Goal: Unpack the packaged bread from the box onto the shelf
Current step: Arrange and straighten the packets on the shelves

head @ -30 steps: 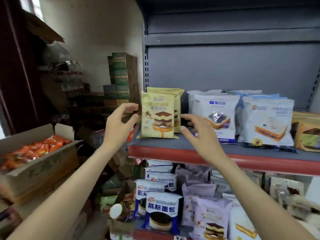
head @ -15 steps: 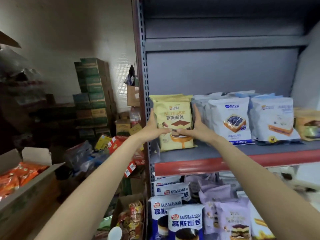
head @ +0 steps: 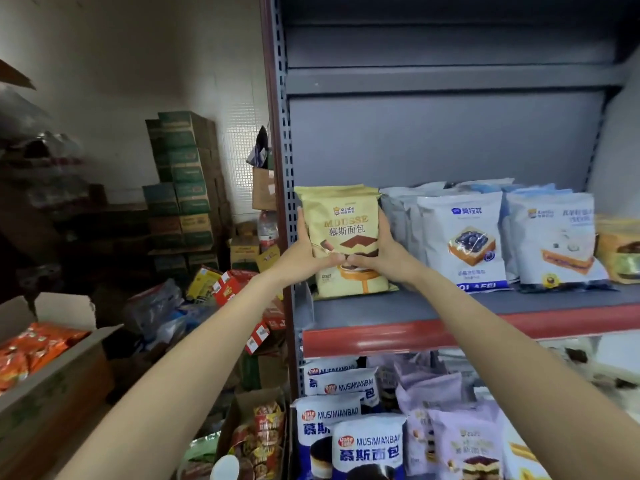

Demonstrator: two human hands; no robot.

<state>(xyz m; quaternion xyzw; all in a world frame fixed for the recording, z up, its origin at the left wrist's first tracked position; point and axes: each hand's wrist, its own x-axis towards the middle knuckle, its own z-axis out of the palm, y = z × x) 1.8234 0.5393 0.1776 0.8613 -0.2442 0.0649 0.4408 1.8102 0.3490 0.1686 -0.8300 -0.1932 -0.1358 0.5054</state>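
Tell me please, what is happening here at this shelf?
A person is stocking packaged bread. Both hands, the left hand and the right hand, hold a yellow mousse bread packet upright at the left end of the grey shelf, beside white packets. An open box stands to the left.

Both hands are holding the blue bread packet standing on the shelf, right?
Not quite. The packet between the left hand and the right hand is yellow, not blue; the head view shows it. Both hands do hold it, and it stands upright on the shelf, beside the white and blue packets.
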